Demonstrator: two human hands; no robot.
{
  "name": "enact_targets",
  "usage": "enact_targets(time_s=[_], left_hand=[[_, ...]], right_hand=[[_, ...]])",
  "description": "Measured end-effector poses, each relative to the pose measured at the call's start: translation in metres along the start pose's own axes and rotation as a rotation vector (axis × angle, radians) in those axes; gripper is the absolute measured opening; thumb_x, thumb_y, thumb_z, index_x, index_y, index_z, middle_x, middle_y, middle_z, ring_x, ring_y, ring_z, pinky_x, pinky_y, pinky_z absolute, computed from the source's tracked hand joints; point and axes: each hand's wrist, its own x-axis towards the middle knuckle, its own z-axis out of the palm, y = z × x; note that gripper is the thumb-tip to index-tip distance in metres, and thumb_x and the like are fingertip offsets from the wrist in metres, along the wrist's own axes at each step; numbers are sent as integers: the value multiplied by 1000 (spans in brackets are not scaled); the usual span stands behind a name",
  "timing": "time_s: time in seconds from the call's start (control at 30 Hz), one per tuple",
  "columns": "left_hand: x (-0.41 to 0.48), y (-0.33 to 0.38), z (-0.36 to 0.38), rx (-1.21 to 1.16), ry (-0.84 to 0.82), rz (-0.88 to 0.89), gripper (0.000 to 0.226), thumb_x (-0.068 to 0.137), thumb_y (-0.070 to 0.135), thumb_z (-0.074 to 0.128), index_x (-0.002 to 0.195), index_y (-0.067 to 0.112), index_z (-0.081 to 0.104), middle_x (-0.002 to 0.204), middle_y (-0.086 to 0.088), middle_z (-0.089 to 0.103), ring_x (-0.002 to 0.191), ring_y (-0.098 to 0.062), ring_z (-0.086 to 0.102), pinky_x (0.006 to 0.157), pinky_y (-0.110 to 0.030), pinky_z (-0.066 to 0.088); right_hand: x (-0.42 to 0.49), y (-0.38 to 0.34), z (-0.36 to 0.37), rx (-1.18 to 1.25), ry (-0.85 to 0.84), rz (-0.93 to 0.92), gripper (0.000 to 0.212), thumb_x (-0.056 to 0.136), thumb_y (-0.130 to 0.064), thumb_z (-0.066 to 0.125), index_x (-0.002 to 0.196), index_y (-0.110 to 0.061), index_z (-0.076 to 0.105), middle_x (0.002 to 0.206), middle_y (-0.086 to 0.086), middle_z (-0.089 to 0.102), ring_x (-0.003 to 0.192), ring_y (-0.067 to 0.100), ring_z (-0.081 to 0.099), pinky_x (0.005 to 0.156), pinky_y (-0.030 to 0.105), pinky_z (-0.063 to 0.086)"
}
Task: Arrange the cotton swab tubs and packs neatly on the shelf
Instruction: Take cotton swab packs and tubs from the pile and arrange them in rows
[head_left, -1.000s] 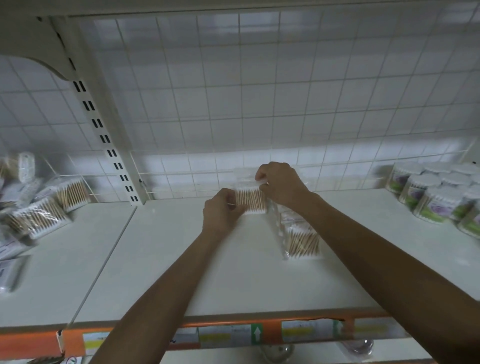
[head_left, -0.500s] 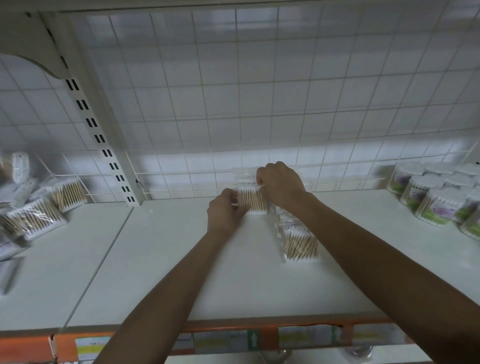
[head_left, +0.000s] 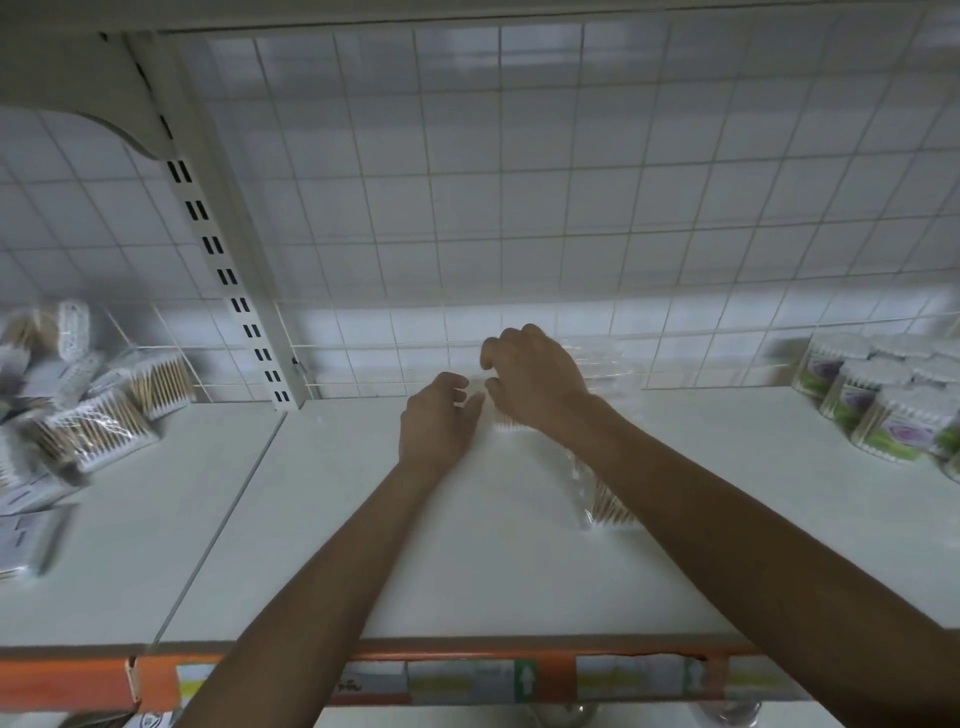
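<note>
Right hand (head_left: 535, 379) has risen over the clear pack of wooden cotton swabs (head_left: 508, 423), apparently seated upright for alignment. Left hand (head_left: 436, 421) relaxed, empty; right grip indeterminate.

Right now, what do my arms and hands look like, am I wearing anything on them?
The left forearm and right forearm are bare, with no sleeve in view. The left hand and right hand wear no gloves. I see no watch, bracelet or ring, though the picture is slightly blurred.
</note>
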Motion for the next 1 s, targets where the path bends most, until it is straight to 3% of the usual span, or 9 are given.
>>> enact_targets(time_s=[0.27, 0.67, 0.87, 1.0], left_hand=[[-14, -49, -63, 295, 124, 84, 34, 94, 23, 52, 126, 14, 54, 121, -7, 60, 109, -23, 56, 88, -31, 43], [-67, -166, -180, 555, 268, -175, 41, 90, 28, 57, 128, 14, 54, 127, -9, 53, 119, -30, 43, 92, -35, 40], [-89, -221, -241, 586, 438, -275, 33, 83, 14, 62, 114, 2, 62, 116, -24, 58, 111, -42, 47, 88, -48, 42], [-101, -253, -270, 562, 504, -402, 35, 86, 8, 54, 119, -2, 56, 115, -27, 55, 109, -43, 46, 90, -49, 37]], right_hand=[[4, -67, 41, 56, -153, -109, 32, 92, -22, 48, 122, -14, 55, 116, 7, 58, 111, 26, 49, 85, 36, 42], [21, -229, 81, 247, -213, -379, 35, 92, -24, 52, 124, -13, 55, 118, 10, 57, 111, 29, 49, 89, 38, 45], [27, -311, 92, 345, -209, -501, 35, 91, -24, 52, 124, -11, 53, 122, 9, 56, 115, 28, 47, 93, 40, 43], [29, -352, 100, 399, -197, -552, 41, 89, -31, 57, 124, -11, 50, 124, 9, 54, 115, 28, 46, 93, 39, 42]])
